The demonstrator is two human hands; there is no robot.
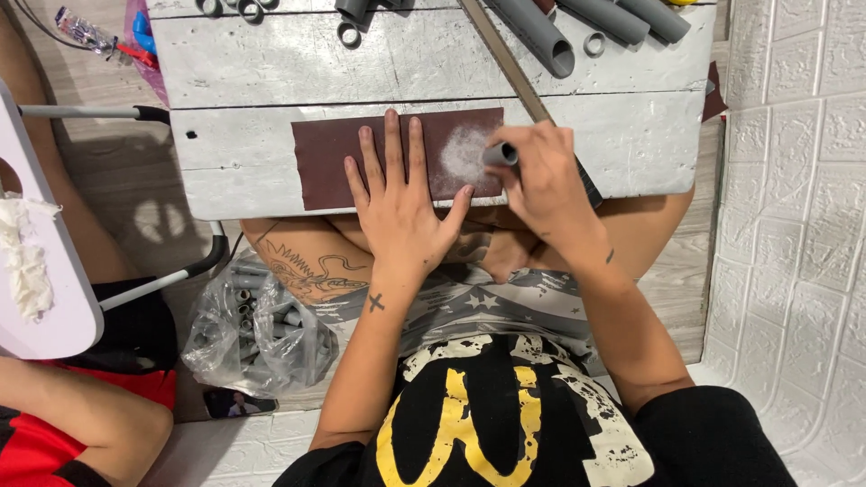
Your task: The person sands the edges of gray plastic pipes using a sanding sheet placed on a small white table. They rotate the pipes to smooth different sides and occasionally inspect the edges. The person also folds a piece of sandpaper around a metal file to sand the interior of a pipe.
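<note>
The left hand [397,203] lies flat, fingers spread, pinning a brown sandpaper sheet [361,158] at the near edge of a white board [631,135]. The right hand [541,176] grips a short grey pipe piece [499,154], its end on the sheet's dusty right part. Bare board lies on both sides. A clear plastic bag [257,329] on the floor holds more grey pieces.

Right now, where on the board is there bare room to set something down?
Bare board lies left of the sandpaper, and right of the right hand. The far edge is crowded with grey pipes and rings.
</note>
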